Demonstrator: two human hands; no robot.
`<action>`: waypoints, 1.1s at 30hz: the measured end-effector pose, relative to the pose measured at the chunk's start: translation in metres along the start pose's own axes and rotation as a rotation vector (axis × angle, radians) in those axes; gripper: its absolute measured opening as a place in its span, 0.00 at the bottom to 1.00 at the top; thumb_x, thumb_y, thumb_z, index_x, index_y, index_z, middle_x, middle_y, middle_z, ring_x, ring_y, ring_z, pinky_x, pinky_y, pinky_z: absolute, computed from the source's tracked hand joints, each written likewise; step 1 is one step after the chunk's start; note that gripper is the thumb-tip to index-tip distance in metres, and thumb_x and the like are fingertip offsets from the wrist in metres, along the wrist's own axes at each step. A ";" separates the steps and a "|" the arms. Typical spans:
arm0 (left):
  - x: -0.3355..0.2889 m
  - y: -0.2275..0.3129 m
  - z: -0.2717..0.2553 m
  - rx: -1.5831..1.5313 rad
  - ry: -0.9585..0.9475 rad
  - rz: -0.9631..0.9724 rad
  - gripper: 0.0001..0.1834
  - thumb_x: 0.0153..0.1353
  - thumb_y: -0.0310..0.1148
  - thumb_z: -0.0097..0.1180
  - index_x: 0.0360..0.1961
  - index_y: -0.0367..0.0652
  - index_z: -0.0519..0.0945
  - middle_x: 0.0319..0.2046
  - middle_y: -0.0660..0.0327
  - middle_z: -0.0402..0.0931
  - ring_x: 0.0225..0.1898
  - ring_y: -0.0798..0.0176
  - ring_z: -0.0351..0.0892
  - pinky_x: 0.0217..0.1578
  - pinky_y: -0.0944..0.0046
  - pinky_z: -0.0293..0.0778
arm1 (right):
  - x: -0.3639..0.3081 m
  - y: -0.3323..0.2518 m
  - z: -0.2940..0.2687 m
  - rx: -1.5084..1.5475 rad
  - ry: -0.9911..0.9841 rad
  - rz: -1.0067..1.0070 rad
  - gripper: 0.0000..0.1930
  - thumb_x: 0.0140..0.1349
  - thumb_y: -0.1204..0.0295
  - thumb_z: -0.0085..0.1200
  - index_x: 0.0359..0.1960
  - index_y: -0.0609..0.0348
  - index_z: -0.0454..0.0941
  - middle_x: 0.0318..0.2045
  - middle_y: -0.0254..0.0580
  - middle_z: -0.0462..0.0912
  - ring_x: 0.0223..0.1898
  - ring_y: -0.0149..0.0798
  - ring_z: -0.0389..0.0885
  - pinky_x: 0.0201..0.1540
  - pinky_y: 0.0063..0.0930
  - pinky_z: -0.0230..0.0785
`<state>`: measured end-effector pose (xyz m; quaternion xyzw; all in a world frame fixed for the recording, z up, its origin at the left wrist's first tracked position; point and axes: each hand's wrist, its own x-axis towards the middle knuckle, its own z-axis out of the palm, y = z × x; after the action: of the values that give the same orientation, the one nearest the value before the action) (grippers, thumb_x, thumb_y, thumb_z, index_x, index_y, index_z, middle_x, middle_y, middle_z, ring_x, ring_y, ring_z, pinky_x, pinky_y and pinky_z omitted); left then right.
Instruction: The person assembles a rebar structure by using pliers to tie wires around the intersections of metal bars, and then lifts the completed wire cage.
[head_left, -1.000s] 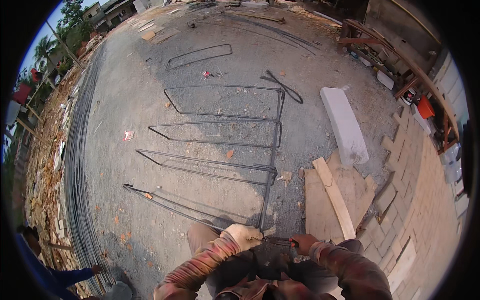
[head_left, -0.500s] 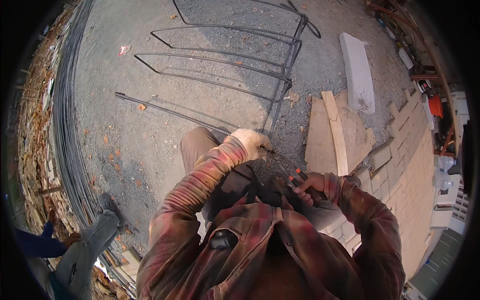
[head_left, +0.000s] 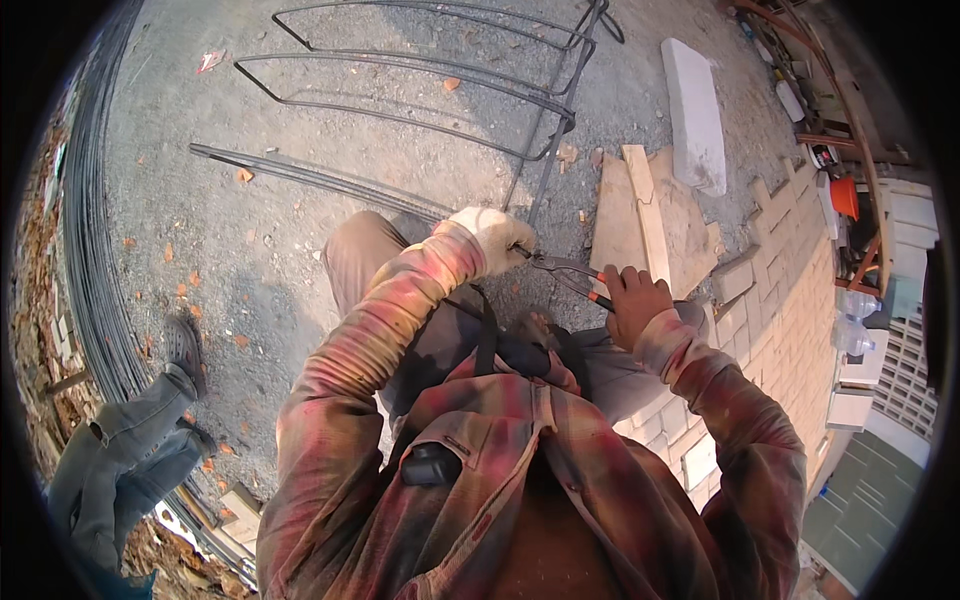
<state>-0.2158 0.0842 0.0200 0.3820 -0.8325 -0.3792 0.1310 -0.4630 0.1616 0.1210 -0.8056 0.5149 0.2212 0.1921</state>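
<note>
Orange-handled steel pliers [head_left: 547, 264] are apparently working beside the white-gloved left hand [head_left: 493, 240], its grip unclear. The bare right hand [head_left: 637, 306] is clasping them, likely needing steadiness.

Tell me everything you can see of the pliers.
The pliers look like grey metal, with two slim, curved handles spread apart and orange showing on the grips. The right hand holds them by the handle ends. They slant, with the head toward the picture's upper left, close against the gloved left hand. What the jaws grip is too small to tell.
</note>
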 end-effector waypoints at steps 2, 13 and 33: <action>-0.003 0.000 -0.002 0.008 -0.014 -0.021 0.11 0.47 0.38 0.58 0.33 0.52 0.80 0.24 0.55 0.78 0.30 0.50 0.78 0.32 0.55 0.73 | 0.003 -0.003 -0.009 -0.351 0.185 0.027 0.29 0.45 0.69 0.57 0.50 0.60 0.61 0.39 0.48 0.69 0.42 0.49 0.74 0.38 0.41 0.68; 0.001 0.004 0.001 0.005 -0.051 -0.064 0.12 0.47 0.38 0.58 0.35 0.53 0.79 0.25 0.54 0.78 0.31 0.50 0.78 0.33 0.56 0.73 | 0.032 0.030 0.103 0.384 0.093 0.160 0.18 0.49 0.76 0.49 0.44 0.52 0.65 0.35 0.56 0.77 0.38 0.60 0.76 0.39 0.48 0.69; 0.027 0.092 0.131 -2.207 0.291 -0.543 0.21 0.55 0.51 0.55 0.30 0.41 0.75 0.37 0.56 0.73 0.44 0.61 0.70 0.48 0.57 0.63 | 0.031 0.046 0.040 1.463 -0.888 0.236 0.09 0.51 0.74 0.58 0.30 0.62 0.70 0.19 0.39 0.71 0.19 0.34 0.72 0.20 0.31 0.67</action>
<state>-0.3501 0.1726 -0.0030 0.2662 0.0870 -0.8710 0.4036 -0.5002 0.1418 0.0675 -0.2597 0.4854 0.1471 0.8218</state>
